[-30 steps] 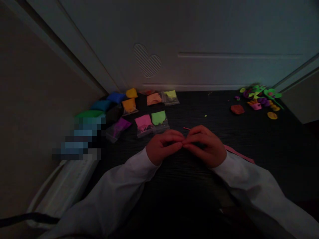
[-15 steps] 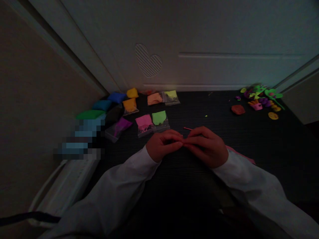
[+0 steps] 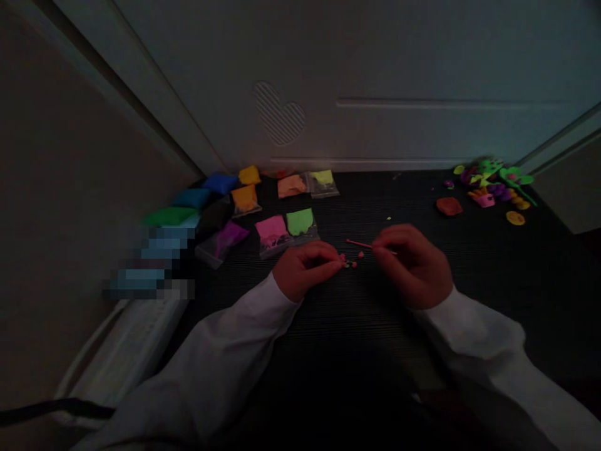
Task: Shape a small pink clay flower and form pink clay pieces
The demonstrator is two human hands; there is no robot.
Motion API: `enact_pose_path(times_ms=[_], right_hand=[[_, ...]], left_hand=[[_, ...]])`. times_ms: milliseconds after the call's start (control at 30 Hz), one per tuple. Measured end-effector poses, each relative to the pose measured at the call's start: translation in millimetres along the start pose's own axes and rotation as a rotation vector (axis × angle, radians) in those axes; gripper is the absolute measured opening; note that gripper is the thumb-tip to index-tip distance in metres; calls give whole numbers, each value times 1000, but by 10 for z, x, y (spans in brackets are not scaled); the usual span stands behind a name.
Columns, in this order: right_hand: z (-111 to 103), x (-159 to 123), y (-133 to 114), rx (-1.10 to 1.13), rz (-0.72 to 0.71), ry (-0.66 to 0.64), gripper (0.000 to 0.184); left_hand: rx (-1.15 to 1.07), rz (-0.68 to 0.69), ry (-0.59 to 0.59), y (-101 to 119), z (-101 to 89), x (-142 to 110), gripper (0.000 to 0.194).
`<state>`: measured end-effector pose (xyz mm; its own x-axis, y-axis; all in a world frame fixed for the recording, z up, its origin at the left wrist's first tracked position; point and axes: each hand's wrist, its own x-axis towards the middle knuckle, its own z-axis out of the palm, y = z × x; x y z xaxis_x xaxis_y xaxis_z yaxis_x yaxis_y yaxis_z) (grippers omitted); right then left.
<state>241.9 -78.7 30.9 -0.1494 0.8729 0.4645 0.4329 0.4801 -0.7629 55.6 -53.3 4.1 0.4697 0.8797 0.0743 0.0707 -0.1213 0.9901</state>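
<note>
My left hand (image 3: 307,269) is closed in a pinch on a small clay piece (image 3: 354,264), which has pink blobs and a bit of green sticking out past the fingertips. To the right, my right hand (image 3: 413,266) has its thumb and forefinger closed at a thin pink modelling stick (image 3: 359,243). The stick's knobbed end points left, just above the clay piece, and its other end shows past the fingers. Beyond my left hand lie a bag of pink clay (image 3: 272,232) and a bag of light green clay (image 3: 300,223).
More clay bags, such as a purple one (image 3: 232,235) and a blue one (image 3: 220,183), lie at the left. A red clay lump (image 3: 449,206) and finished clay figures (image 3: 498,181) sit far right. A white power strip (image 3: 136,344) runs along the left wall.
My hands have come apart; the right one moved right, to the pink stick. The clay piece, hidden between the fingers before, now shows at my left fingertips.
</note>
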Motion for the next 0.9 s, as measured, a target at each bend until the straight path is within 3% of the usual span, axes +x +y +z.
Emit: enact_pose_path(times_ms=[100,167,300,500,900], right_hand=[[-14,17,65,150,145,165,8],[4,19,105,229,202,193,7],[43,6,96,269,257,93,9],[84,-25,33,112,164,-97,10],[150,-25,22,31,29,-223,17]], left_hand=[[9,-8,5,9,-6,8,8],[16,-11,3,10,-8,9,8],[6,2,11,8,-8,-1,8],[-4,24,-1,-17,-1,-13,10],[-34,6,-5,-4,14,-31,8]])
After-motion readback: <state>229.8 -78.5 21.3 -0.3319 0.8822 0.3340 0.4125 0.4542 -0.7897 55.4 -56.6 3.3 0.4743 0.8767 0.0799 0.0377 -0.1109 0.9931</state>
